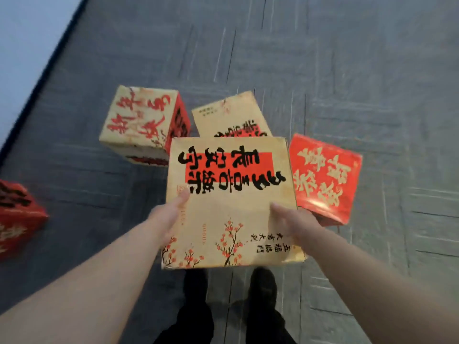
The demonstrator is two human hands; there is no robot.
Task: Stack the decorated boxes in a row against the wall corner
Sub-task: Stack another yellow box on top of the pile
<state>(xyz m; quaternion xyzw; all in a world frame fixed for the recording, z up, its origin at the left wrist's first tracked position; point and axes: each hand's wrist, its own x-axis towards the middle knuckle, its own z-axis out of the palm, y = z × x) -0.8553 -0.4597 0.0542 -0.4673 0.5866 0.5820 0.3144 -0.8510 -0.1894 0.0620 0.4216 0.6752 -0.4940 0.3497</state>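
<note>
**Box held in both hands above the floor: risk of slip and collision.**

I hold the box [231, 202] off the floor [347, 70], well apart from the wall [27, 33]. My left hand [169, 214] and right hand [290, 222] clamp its side edges near the close end. The fingers [183, 196] grasp the box, thumbs on its top face and the rest hidden. Because the grip sits at the near end, I judge that the far end may dip and the smooth wrap may slide free. The box covers part of the rear box [228, 112] and the red box [325, 177], with the cream box [139, 117] just beside them. Lowering it blind may strike them or my shoes [196, 279]. The view is blurred, so I may misjudge the wall line.
</note>
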